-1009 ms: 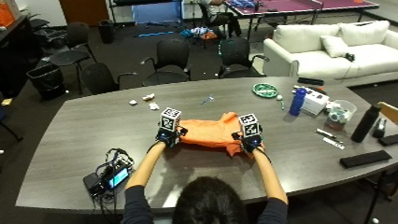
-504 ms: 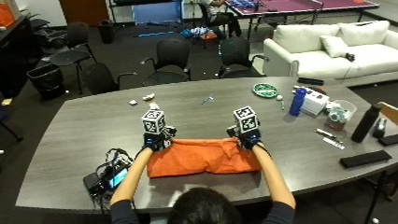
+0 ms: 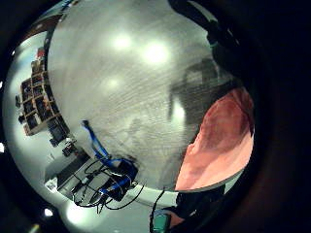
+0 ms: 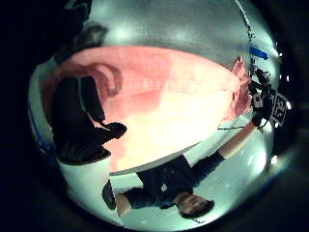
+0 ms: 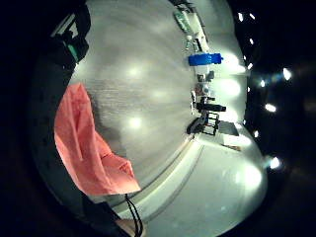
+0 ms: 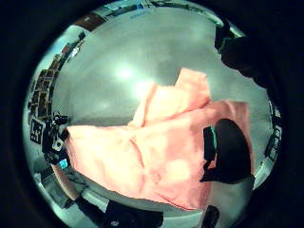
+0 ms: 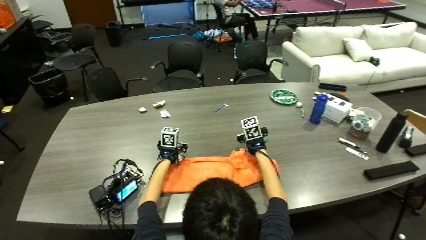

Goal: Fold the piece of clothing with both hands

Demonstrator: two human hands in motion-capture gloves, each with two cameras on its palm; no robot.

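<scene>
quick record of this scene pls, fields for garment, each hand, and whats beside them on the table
garment: orange clothing lying on the grey table, near the person's edge
left hand: left hand at the garment's far left corner, fingers hidden
right hand: right hand at its far right corner, grip unclear
left of garment: black device with cables
right side: blue bottle

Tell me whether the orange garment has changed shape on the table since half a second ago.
Yes. The orange garment lay as a wide flat band then; now its right end is bunched up by the right hand, on the blue bottle's side.
</scene>
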